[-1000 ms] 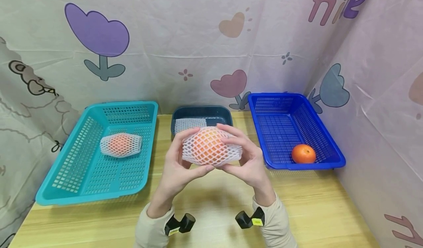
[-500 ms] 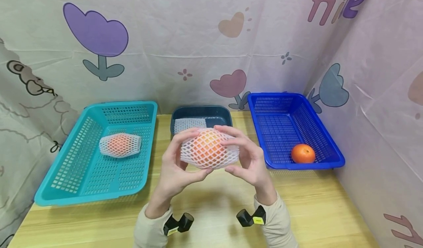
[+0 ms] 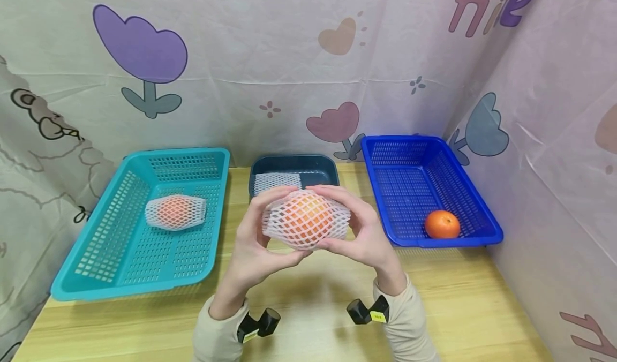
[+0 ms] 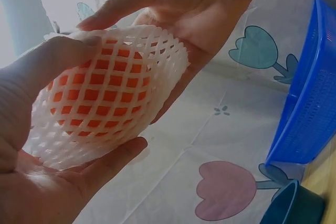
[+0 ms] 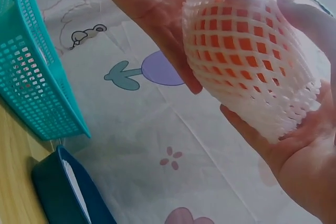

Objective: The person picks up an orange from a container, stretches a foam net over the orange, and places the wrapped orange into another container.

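An orange (image 3: pixel 308 217) in a white foam net sleeve (image 3: pixel 277 225) is held up above the table between both hands. My left hand (image 3: pixel 255 244) grips its left side, thumb below and fingers above. On the other side my right hand (image 3: pixel 363 231) grips it the same way, its thumb on the lower front of the net. Seen from the left wrist, the net (image 4: pixel 105 87) covers the fruit and extends past it at both ends. The right wrist view shows the sleeve's scalloped open end (image 5: pixel 191 3) near the left hand (image 5: pixel 157 14).
A teal basket (image 3: pixel 219 233) at left holds another netted orange (image 3: pixel 175 212). Behind the hands stands a dark blue-green tray (image 3: pixel 318 164) with flat white foam nets (image 3: pixel 277 180). The blue basket (image 3: pixel 395 190) at right contains one bare orange (image 3: pixel 442 224). A printed curtain (image 3: pixel 231 46) hangs behind.
My right fingers have shifted from the front of the net to its top, and the right thumb, briefly lifted off, presses the net again. The netted orange has lowered slightly.
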`<state>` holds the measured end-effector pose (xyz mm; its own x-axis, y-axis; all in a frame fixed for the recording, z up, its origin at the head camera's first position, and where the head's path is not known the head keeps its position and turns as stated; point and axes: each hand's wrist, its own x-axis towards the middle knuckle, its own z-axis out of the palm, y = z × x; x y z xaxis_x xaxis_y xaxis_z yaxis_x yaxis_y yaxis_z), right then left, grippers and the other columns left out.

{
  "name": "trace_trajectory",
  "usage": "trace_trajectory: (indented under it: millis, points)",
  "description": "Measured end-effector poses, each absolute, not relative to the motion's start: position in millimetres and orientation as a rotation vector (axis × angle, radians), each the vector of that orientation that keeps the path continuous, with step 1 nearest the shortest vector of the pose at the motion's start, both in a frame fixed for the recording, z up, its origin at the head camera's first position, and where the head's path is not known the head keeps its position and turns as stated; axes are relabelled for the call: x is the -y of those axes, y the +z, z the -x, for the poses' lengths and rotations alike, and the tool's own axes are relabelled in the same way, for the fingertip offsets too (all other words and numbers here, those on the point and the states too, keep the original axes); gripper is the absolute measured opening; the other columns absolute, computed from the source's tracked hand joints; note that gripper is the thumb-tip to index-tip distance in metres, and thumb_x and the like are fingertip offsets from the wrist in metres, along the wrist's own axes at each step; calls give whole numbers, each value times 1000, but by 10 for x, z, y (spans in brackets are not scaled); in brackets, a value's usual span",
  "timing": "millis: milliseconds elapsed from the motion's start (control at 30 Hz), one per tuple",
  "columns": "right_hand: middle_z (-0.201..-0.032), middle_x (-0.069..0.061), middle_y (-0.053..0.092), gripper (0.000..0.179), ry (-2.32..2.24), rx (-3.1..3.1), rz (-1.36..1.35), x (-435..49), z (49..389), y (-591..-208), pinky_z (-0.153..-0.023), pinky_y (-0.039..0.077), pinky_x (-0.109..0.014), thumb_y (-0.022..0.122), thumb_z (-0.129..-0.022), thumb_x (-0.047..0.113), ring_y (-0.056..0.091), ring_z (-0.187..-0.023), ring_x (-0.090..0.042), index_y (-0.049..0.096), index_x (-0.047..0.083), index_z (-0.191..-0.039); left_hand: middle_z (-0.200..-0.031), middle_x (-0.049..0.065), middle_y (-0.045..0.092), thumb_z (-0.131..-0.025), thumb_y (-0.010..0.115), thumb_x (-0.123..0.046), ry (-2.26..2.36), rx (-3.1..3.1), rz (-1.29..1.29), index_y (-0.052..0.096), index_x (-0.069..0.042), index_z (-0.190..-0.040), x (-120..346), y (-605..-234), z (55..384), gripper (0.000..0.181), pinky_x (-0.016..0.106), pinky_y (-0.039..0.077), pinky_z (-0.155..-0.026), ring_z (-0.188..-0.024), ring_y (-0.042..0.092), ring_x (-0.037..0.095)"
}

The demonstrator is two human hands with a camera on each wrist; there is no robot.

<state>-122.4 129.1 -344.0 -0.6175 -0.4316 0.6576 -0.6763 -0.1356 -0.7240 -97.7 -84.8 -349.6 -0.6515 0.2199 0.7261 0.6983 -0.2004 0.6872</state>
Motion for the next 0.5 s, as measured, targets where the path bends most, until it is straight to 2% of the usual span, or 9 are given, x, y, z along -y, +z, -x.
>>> trace_trajectory:
  millis: [267,500]
  points:
    - [-136,-22,54,75,1944,1892,-1196,-1283,1206,-3447,-92,54,-36,83,-82,27,53,-121,-35,46,-6,-138,-144,28,40,-54,81,28,-1999,1680,993,26,9,-144,855,-3497,978,108,41,53,-95,-125,47,38]
    - [-136,-23,52,76,2031,1815,-1137,-1231,1208,-3493,-96,51,-35,82,-83,27,54,-123,-32,43,-10,-136,-142,24,42,-57,81,27,-2126,1706,843,21,1,-150,840,-3507,958,114,41,49,-100,-126,49,35]
